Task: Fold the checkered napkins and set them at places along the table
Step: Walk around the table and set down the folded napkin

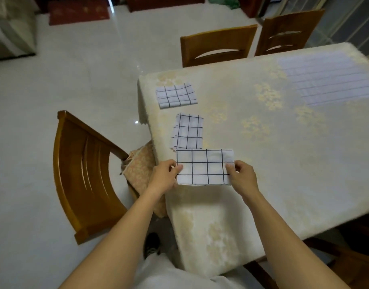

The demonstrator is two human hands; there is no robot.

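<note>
Both hands, left (pixel 163 176) and right (pixel 243 177), pinch a folded checkered napkin (pixel 205 166) over the tabletop (pixel 283 153); two folded napkins (pixel 188 131) lie at eleven o'clock.

No writing, label, brand or number can be read anywhere: the near napkin (pixel 205 166), the middle napkin (pixel 188 131) and the far napkin (pixel 176 94) bear only black grid lines, and the tablecloth (pixel 262 163) only pale flowers.
</note>
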